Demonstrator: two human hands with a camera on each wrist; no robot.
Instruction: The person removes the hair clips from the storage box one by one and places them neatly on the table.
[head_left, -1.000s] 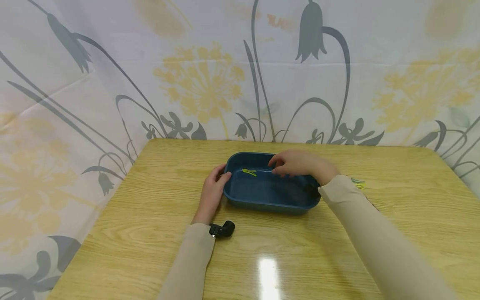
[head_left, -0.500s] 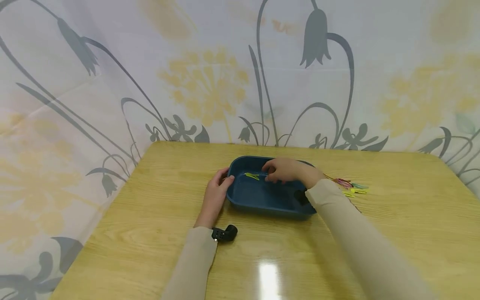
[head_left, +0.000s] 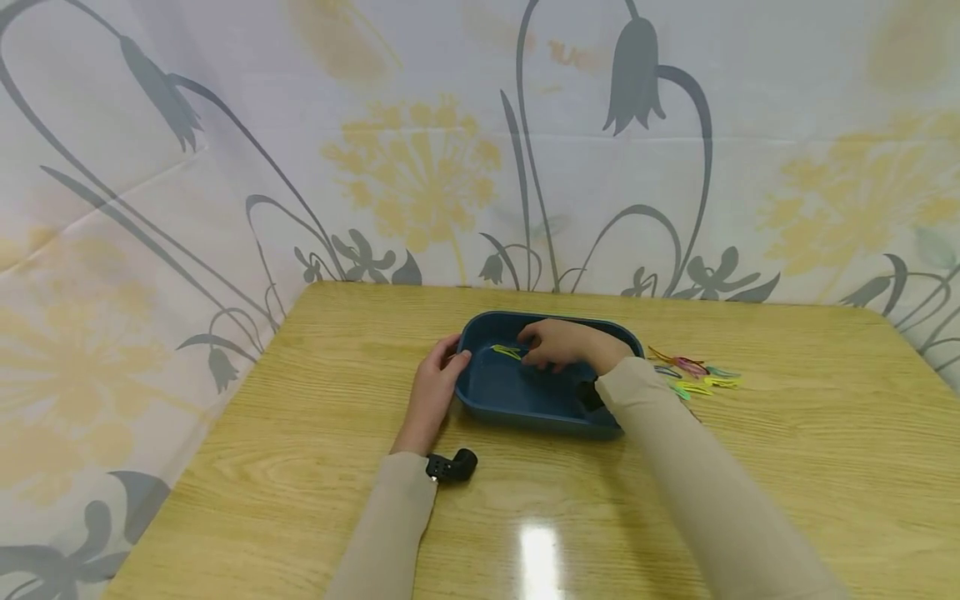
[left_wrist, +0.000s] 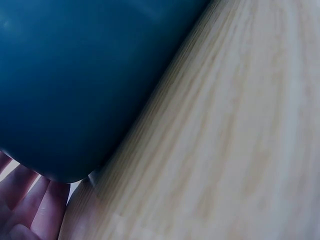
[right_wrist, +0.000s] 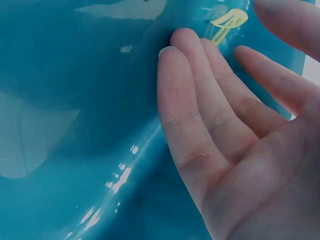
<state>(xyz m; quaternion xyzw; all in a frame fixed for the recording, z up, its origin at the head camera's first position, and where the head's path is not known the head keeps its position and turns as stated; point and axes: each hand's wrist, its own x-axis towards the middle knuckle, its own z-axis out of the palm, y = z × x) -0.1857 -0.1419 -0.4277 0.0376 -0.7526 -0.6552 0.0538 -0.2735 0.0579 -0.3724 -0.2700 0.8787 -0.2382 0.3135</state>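
Note:
A dark blue rectangular tray (head_left: 547, 423) stands on the wooden table. My left hand (head_left: 433, 386) holds its left end, with the thumb at the rim and the fingers along the outer wall; in the left wrist view those fingers (left_wrist: 51, 205) touch the tray's side. Inside, near the left end, lies a yellow snap hair clip (head_left: 506, 352). Over the tray floor, just right of the clip, is my right hand (head_left: 564, 343). The right wrist view shows its fingers (right_wrist: 177, 95) extended with nothing between them, and the yellow clip (right_wrist: 231, 19) beyond the fingertips.
To the tray's right, several coloured hair clips (head_left: 690, 367) lie loosely on the table (head_left: 300, 400), partly behind the right sleeve. A floral-patterned cloth (head_left: 420, 167) hangs behind the table's far edge. Each wrist wears a black camera (head_left: 452, 466).
My right hand has moved left inside the tray, closer to the yellow clip. More of the clips on the right have come into sight. My left hand keeps its hold on the tray.

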